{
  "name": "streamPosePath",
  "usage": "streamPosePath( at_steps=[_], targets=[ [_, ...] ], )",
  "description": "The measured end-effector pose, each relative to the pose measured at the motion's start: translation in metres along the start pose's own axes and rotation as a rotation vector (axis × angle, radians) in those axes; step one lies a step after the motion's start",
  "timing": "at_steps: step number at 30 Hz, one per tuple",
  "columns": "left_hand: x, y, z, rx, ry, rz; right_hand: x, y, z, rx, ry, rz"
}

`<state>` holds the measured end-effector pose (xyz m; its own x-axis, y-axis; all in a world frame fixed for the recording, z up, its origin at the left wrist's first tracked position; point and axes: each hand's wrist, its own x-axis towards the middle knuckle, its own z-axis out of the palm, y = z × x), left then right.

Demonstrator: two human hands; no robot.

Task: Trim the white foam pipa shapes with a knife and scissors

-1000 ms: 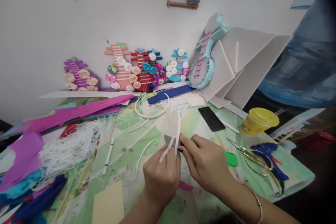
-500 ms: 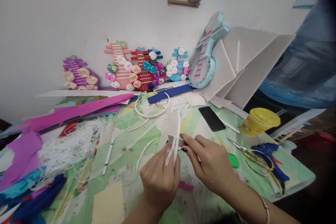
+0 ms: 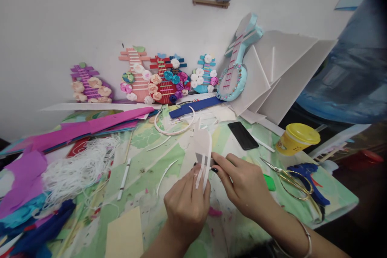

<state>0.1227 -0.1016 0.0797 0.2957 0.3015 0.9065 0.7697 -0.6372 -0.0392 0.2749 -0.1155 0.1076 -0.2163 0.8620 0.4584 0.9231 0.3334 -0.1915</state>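
Note:
My left hand [image 3: 187, 205] is closed around a white foam board piece [image 3: 202, 143] with a curved edge, held up over the table. A narrow white strip [image 3: 199, 175] hangs from its edge by my left fingers. My right hand [image 3: 242, 185] grips a utility knife, its green handle end [image 3: 269, 182] showing beyond the palm. The knife's metal blade [image 3: 202, 158] crosses the board's edge, close to my left fingertips. Most of the handle is hidden by my right hand. Thin curved offcuts [image 3: 165, 175] lie on the patterned tablecloth [image 3: 145, 193].
Gold-handled scissors [image 3: 293, 183], a yellow tub [image 3: 299, 139] and a black phone [image 3: 242, 135] are on the right. Left lie a white string heap [image 3: 81, 169], a white pen [image 3: 123, 179] and a cream sheet [image 3: 125, 234]. Decorated guitar-shaped crafts [image 3: 163, 78] lean against the wall.
Both hands, with the board and knife, appear slightly lower and further right. The view has shifted a little. The grips are unchanged.

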Motion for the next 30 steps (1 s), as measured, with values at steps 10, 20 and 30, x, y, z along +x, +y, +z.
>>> streamPosePath(
  at_steps=[10, 20, 30],
  targets=[
    [-0.002, -0.001, -0.003, -0.018, -0.012, 0.013, -0.003, 0.002, 0.002, 0.032, 0.011, 0.015],
    [0.015, -0.004, -0.012, 0.026, -0.067, -0.068, -0.003, -0.014, -0.002, 0.033, -0.012, -0.046],
    [0.002, 0.008, -0.005, 0.039, -0.026, -0.002, -0.01, -0.015, -0.003, -0.002, -0.005, -0.089]
  ],
)
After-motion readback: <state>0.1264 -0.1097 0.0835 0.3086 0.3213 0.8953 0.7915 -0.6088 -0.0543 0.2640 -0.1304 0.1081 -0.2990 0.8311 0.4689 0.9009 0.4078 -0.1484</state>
